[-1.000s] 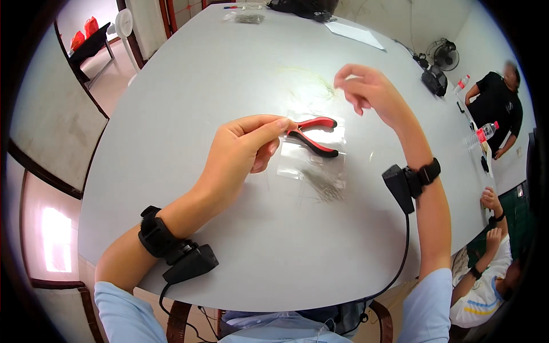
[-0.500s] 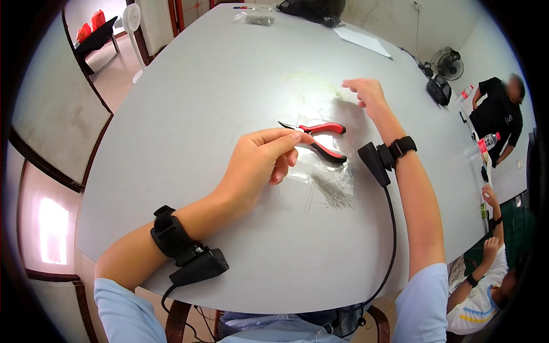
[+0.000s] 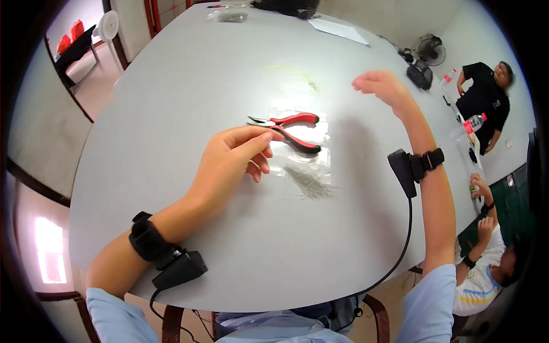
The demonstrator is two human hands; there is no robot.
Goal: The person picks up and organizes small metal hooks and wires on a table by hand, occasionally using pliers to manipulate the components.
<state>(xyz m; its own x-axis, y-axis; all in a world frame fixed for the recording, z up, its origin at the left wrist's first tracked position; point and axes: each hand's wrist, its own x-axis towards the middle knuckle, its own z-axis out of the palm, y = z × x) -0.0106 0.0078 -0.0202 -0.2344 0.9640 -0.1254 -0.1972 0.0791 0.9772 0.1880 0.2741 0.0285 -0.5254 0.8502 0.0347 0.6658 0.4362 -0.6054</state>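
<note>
A pair of pliers [image 3: 297, 119] with red and black handles lies with its handles spread on a clear plastic bag [image 3: 323, 167]. My left hand [image 3: 237, 150] is beside it, thumb and index finger pinched together in front of the lower handle. Whatever the pinch holds, if anything, is too small to make out. Just below the pliers lies a loose bundle of thin metal pins [image 3: 310, 183]. My right hand [image 3: 384, 90] is raised over the table, to the right of the pliers and farther off. Motion smears its fingers, and nothing can be made out in them.
Faint yellow-green strands [image 3: 309, 83] lie beyond the pliers. At the far end are another bag of pins [image 3: 233, 18], a black bag [image 3: 286, 8] and a white sheet [image 3: 340, 32]. Bottles [image 3: 474, 122] and two people are at the right. Cables [image 3: 409, 228] trail from both wrist devices.
My right hand has swung to the right, away from the pliers. The left hand keeps its pinch by the handle. The whole view has shifted slightly, moving the table scene leftward.
</note>
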